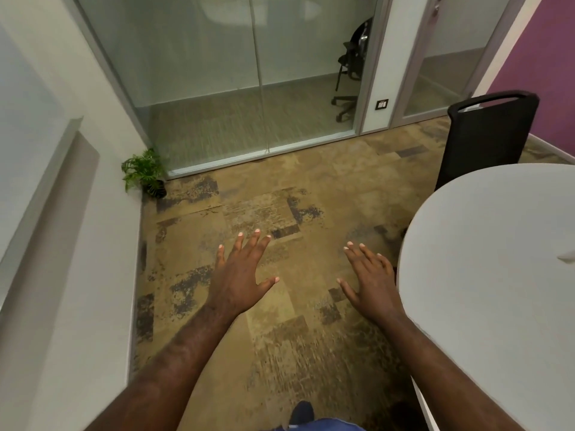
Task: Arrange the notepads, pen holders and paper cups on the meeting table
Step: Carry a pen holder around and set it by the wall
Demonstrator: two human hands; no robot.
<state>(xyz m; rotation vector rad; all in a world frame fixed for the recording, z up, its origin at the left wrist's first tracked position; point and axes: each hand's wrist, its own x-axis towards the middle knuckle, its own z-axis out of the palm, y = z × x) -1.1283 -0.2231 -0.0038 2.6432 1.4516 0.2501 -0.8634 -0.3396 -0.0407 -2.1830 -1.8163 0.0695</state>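
While both arms reach out over the carpet, here's the rundown:

Left hand: the left hand (241, 275) is palm down with its fingers spread wide and straight, gripping nothing.
Right hand: the right hand (370, 281) looks the same, fingers straight and holding nothing, just beside the table edge but not touching it as far as I can tell.
Meeting table: the round white meeting table (485, 275) fills the right side; a small pale thing pokes in at the frame's right edge, can't tell what it is.
Chair: a black chair (488, 138) stands behind the table.
Plant: a small potted plant (144, 172) sits in the corner by the glass partition (236, 73).
Feet: a dark shoe (303, 413) shows at the bottom.
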